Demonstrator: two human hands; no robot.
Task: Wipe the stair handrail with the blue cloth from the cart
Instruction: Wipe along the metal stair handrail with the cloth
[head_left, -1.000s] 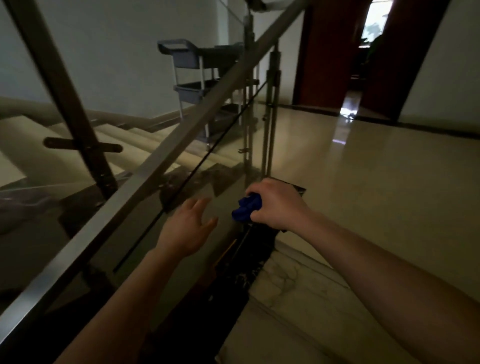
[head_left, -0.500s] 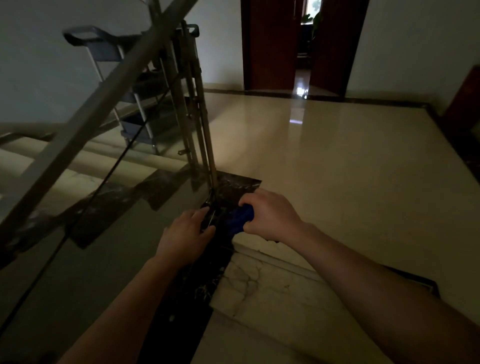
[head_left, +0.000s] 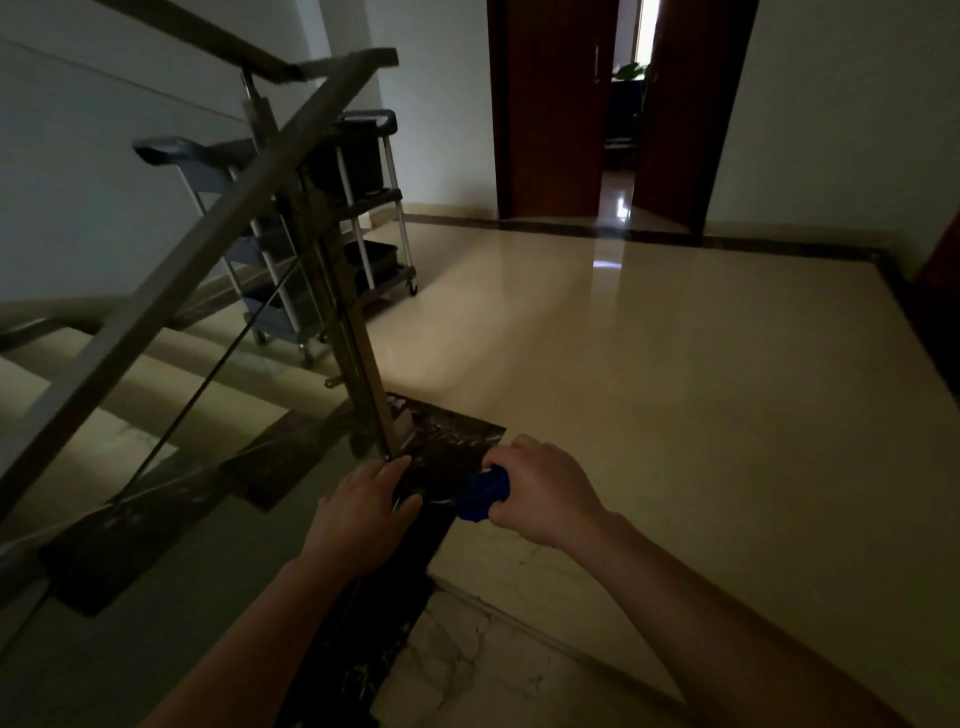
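Right hand (head_left: 545, 493) grips seemingly bunched cloth (head_left: 480, 493).

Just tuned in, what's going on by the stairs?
A person's right hand grips a bunched blue cloth low down, beside the foot of the railing post. The left hand rests against the post's foot. The handrail runs above, touched by neither hand. The cart stands beyond the railing on the landing.
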